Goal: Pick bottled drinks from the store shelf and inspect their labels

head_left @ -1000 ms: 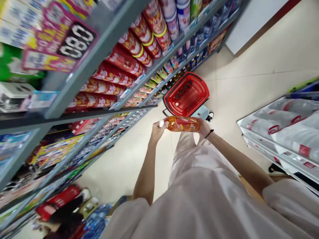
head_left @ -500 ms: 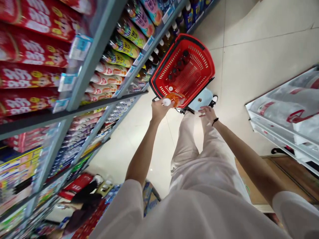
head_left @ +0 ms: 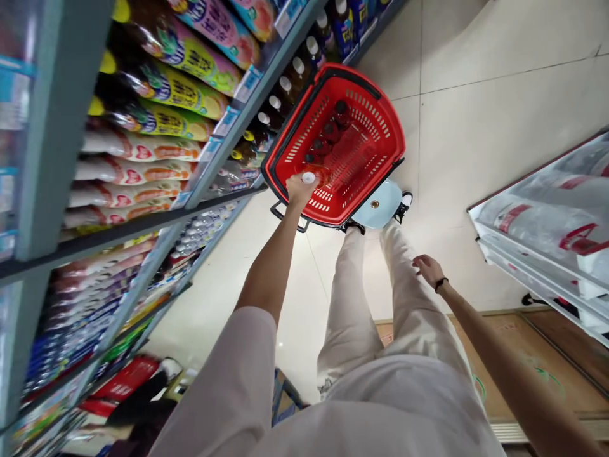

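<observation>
My left hand (head_left: 299, 188) is wrapped round a bottle (head_left: 309, 178) with a white cap and orange contents. It is lowered into the near left corner of a red shopping basket (head_left: 399, 136); the basket's wall hides none of the cap, but the bottle's lower part blends with the red inside. Several dark-capped bottles (head_left: 329, 132) stand along the basket's left side. With its fingers loosely bent and nothing in them, my right hand (head_left: 428, 269) hangs beside my right thigh, a dark band at the wrist.
A shelf rack (head_left: 178, 219) of drink bottles runs along the left, close to the basket. A light blue stool (head_left: 379, 204) stands by my feet. White shelving (head_left: 533, 244) with large water bottles is on the right. Brown cartons (head_left: 514, 355) lie behind me.
My left hand has lowered the orange bottle from the basket's near rim into the basket. My right hand has drawn back from the stool towards my thigh, moving right.
</observation>
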Tool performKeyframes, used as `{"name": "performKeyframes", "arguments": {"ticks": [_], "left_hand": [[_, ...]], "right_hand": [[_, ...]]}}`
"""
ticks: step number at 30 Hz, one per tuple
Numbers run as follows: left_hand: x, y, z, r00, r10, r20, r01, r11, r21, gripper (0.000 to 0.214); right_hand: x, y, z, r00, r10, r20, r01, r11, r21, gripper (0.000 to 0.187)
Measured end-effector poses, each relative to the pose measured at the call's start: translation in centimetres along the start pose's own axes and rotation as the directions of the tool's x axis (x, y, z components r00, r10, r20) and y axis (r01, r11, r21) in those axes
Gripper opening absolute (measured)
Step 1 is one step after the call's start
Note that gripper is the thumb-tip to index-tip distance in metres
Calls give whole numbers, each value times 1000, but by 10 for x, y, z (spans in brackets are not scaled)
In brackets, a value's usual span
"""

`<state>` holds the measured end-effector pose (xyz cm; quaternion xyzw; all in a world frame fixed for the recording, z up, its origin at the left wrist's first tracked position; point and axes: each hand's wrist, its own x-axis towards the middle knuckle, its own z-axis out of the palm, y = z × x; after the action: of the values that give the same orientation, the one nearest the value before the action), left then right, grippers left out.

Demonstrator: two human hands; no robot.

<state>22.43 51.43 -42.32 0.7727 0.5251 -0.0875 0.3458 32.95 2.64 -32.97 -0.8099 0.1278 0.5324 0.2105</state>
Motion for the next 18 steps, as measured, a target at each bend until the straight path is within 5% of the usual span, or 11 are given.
{"name": "performKeyframes", "arguments": {"ticks": [8, 14, 18], "left_hand": [[63, -16, 71, 997, -20, 79, 13, 996, 93, 51], [103, -40, 108, 990, -61, 126, 41, 988, 152, 47], [113, -35, 129, 988, -92, 127, 61, 972, 229, 46]], "right_hand": [[9, 32, 7, 999, 30, 42, -31, 999, 29, 29], [-2, 82, -12, 994, 95, 55, -99, 992, 77, 35], [-16, 97, -9, 982, 178, 64, -181, 983, 37, 35]]}}
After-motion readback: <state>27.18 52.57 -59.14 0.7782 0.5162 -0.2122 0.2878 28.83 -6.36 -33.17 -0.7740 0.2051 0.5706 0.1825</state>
